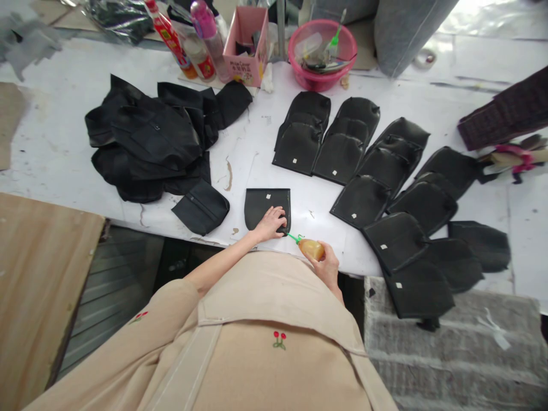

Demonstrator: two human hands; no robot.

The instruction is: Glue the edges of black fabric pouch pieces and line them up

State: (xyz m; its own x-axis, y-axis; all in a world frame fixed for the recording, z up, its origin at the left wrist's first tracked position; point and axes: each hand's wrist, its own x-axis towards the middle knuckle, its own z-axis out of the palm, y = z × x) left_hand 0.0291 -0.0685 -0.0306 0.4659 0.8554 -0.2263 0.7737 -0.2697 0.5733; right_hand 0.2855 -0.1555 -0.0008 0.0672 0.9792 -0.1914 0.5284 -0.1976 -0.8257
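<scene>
My left hand point(270, 224) lies on a black pocket-shaped piece point(257, 208) near the table's front edge, its fingers apart and pressing on the right side. The piece has a straight top edge, rounded lower corners and a small white tag. In my right hand point(329, 265) is a squeeze bottle point(311, 249) of amber liquid, held tilted. Its thin green nozzle points left and reaches the piece's lower right corner, close to my left fingertips. Whether liquid comes out is too small to tell.
A heap of black pieces point(145, 131) lies to the left, with a single black piece point(203, 206) before it. Overlapping rows of black pieces point(342, 157) fan out rightward, some past the front edge. Behind stand bottles point(208, 34), a pink box point(244, 65) and a pink basin point(321, 83).
</scene>
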